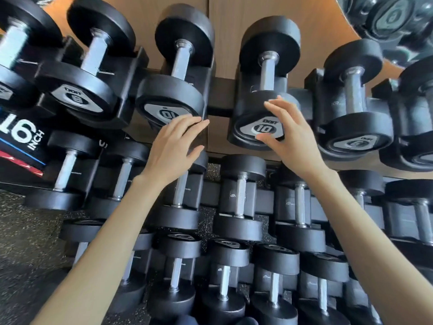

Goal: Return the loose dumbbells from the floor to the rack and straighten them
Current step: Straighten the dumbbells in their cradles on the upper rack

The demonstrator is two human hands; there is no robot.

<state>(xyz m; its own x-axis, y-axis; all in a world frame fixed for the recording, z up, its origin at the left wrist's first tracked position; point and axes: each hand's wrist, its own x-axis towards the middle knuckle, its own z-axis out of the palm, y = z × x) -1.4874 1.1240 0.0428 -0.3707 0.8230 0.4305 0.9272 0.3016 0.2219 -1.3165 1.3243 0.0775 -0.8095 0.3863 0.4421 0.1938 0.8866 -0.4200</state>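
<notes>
Two black dumbbells marked 10 lie in the top row of the rack [220, 95]. The left 10 dumbbell [171, 97] has its label turned sideways. My left hand [174, 146] rests flat against its near end, fingers together and stretched out. The right 10 dumbbell [262, 113] has its label upright. My right hand [288, 134] cups that dumbbell's near head, thumb on the grey label and fingers over the rim.
More black dumbbells fill the top row on both sides, such as an 8 [77, 95] at the left. Two lower rows hold several more [239, 202]. A black box printed "16 INCH" [22, 134] stands at the left on speckled rubber floor [21, 231].
</notes>
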